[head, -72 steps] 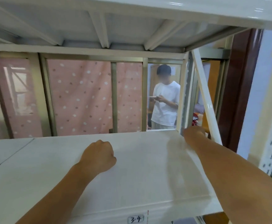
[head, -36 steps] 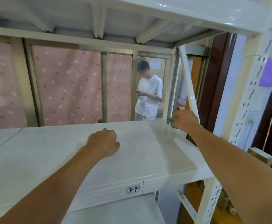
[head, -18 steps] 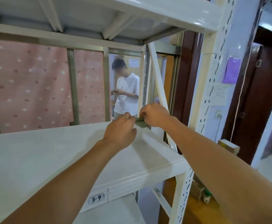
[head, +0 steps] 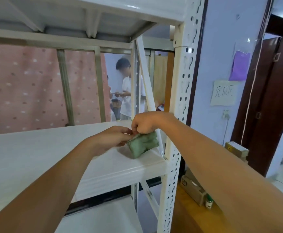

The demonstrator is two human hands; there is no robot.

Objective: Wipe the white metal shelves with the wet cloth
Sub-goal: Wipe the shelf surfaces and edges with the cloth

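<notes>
Left hand, right hand: fingers pinching green cloth, frame centre, over shelf. Wiping not under way; progress indeterminate.

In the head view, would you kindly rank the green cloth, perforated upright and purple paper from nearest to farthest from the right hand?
1. green cloth, gripped by the right hand.
2. perforated upright, just right of it.
3. purple paper, on the wall beyond.

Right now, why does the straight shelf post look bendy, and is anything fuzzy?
Head view: the wide lens bows the white post; the green cloth, pinched by the left hand and right hand, looks slightly soft; a faint shadow lies under it on the shelf.
</notes>
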